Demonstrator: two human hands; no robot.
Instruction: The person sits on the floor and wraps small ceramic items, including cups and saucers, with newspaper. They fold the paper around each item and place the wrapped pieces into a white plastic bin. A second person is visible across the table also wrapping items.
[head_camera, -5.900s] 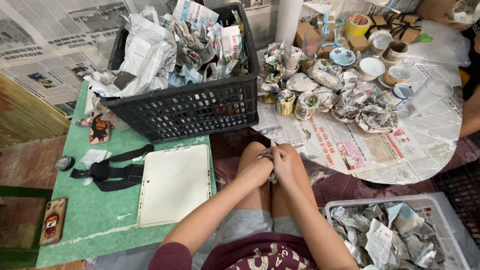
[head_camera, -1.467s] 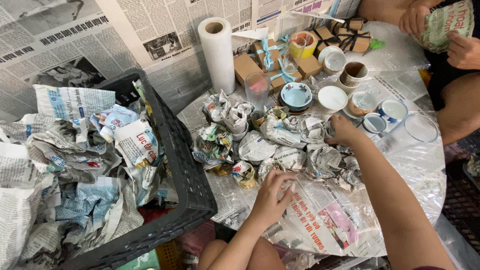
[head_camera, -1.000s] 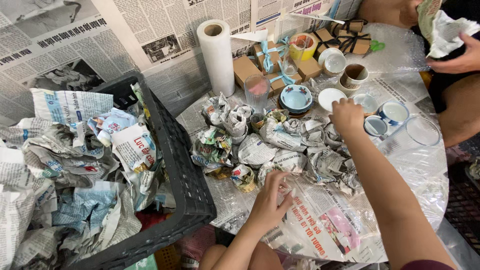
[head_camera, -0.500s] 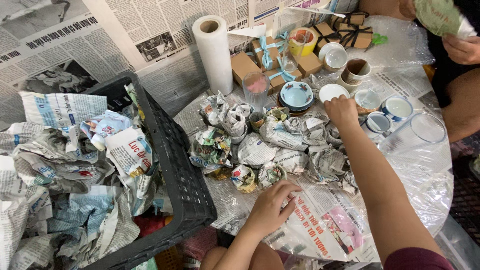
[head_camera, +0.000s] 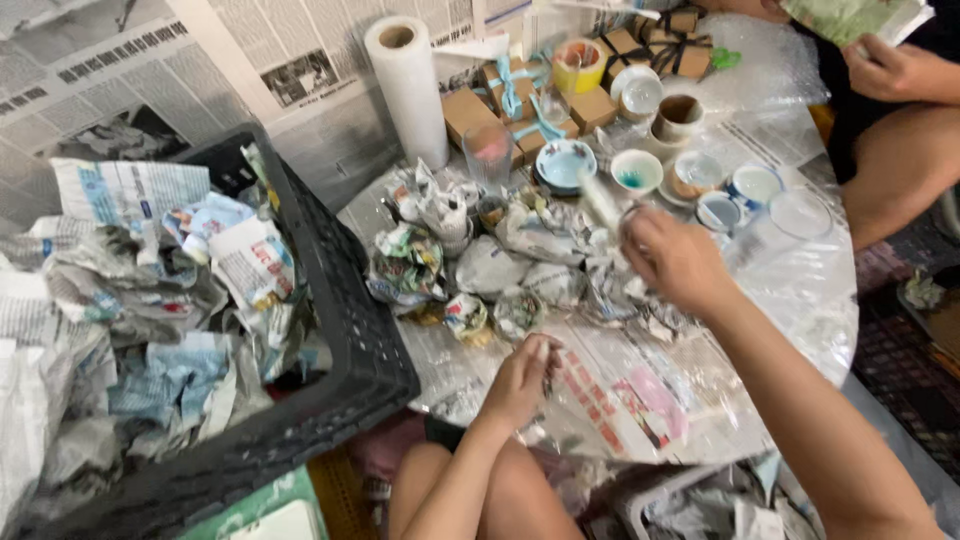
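Newspaper-wrapped bundles (head_camera: 520, 265) crowd the spread sheet right of the black crate (head_camera: 330, 330), where the right hand (head_camera: 675, 255) closes around one blurred piece while the left hand (head_camera: 520, 375), fingers curled, rests nearby.

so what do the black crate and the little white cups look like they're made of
The black lattice-walled crate looks like moulded plastic: matte, with a uniform grid of holes and a thick rounded rim. The small white cups with blue rims look like glazed ceramic, probably porcelain: smooth, glossy, with painted colour inside. Blur leaves that uncertain.
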